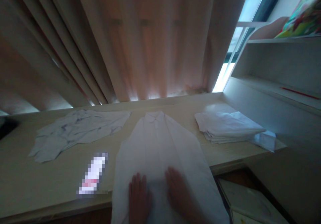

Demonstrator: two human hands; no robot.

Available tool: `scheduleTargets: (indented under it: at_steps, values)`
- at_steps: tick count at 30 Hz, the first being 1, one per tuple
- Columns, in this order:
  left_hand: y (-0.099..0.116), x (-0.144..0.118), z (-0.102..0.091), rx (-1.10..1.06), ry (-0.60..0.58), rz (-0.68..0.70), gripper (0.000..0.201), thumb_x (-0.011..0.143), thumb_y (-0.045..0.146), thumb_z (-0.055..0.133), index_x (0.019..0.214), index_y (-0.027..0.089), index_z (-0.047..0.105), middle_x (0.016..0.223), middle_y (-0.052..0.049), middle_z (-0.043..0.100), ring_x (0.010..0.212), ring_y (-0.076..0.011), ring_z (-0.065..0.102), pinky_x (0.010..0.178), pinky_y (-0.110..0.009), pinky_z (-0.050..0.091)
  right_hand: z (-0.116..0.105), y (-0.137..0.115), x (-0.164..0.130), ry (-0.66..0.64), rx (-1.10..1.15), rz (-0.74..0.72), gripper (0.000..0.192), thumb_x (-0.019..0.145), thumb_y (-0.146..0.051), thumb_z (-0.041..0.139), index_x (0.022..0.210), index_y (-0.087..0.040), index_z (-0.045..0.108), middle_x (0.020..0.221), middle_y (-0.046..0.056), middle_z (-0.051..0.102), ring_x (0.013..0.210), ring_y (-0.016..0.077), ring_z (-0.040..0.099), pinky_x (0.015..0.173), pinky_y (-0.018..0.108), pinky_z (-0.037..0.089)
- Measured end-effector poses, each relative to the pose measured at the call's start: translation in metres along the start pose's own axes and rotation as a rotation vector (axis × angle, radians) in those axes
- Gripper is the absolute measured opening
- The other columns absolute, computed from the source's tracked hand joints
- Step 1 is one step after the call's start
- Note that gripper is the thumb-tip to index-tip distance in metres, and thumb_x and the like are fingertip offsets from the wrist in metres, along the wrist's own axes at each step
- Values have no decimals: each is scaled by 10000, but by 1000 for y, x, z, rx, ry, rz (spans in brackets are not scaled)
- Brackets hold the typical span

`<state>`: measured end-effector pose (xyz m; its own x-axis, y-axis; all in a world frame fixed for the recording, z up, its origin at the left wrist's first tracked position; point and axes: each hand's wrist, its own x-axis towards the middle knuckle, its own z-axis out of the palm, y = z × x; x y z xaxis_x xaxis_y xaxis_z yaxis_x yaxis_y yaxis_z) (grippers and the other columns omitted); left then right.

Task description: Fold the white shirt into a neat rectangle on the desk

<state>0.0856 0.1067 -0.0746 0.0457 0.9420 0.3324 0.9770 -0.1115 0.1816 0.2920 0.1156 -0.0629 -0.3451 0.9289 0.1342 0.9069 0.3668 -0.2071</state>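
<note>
The desk (62, 170) runs wall to wall under the curtain (140, 40), and its near edge cuts across low, with the white shirt (160, 143) draped over that edge toward the person. Bare wood lies open on both sides of the shirt, wider to the left. Both hands lie flat on the lower part of the shirt, side by side and slightly apart: the left hand (138, 197) with fingers straight and close together, the right hand (179, 194) with fingers extended and loosely parted, palms down, gripping nothing. One shirt lies spread collar-up in the middle; one crumpled pale blue shirt (75, 130) lies well to the left; one folded stack (225, 127) sits to the right, beside the shelf (276, 70). A small blurred item (93, 174) lies just left of the white shirt.
</note>
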Motion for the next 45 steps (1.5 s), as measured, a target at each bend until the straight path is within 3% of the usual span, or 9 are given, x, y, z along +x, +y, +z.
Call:
scheduleTargets:
  at_steps: [3,7,17,26,32,36,45]
  values:
    - [19,4,15,-12,11,33,602,728,194,494,1326,151,438,1447,-132,376,1380,-323,219,1105,-532,276,-7,-4,3,14,8,11,633,735,-47,372,1355,-170,405,1410,124,418,1289,246,401,1044,452,345]
    - [38,3,36,-37,-7,136,542,772,183,447,1313,179,454,1388,-109,465,1334,-252,344,1081,-442,348,-23,-10,6,48,57,-8,501,788,-128,394,1273,-202,496,1306,103,545,1207,235,489,1013,419,369]
    - [31,-13,64,92,1,255,535,813,158,417,1347,158,401,1401,-145,438,1298,-273,397,1044,-466,390,-40,-14,7,64,99,32,421,843,-189,360,1225,-201,538,1281,105,563,1184,217,496,1014,387,347]
    - [37,-10,56,-8,-21,172,537,799,124,397,1334,171,421,1381,-122,468,1280,-256,419,1065,-455,358,-36,-14,2,46,122,34,465,842,-195,383,1289,-272,481,1304,66,551,1212,239,480,1020,432,363]
    - [39,-7,48,-79,-61,148,570,776,137,406,1343,195,412,1373,-99,484,1265,-242,433,1064,-439,345,-29,-23,10,27,120,42,491,843,-181,371,1325,-226,451,1384,94,465,1269,231,428,1038,420,368]
    - [40,-4,43,-91,-77,159,580,777,142,400,1352,223,396,1367,-87,492,1268,-236,428,1068,-452,329,-20,-23,19,25,125,26,468,837,-149,360,1279,-211,503,1350,98,505,1237,209,466,1031,392,386]
    - [43,-2,47,-114,-132,97,521,792,153,382,1306,202,454,1329,-96,526,1241,-240,453,1058,-463,343,-6,-15,16,30,102,19,513,813,-117,378,1303,-236,471,1356,69,502,1246,211,451,1041,406,362]
